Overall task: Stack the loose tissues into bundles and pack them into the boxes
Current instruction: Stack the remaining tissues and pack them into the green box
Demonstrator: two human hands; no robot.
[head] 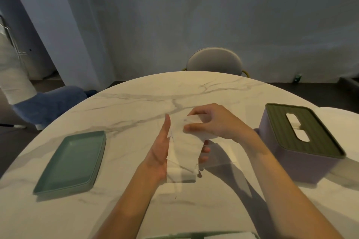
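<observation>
No text, label or number is legible anywhere (frame is dim).

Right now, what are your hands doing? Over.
Left hand cradles tissues. Right hand pinches top tissue. Box lidded, right. Nothing blocking.

A home dining room: round marble table (136,103), chair (213,60), curtains (174,15)
</observation>
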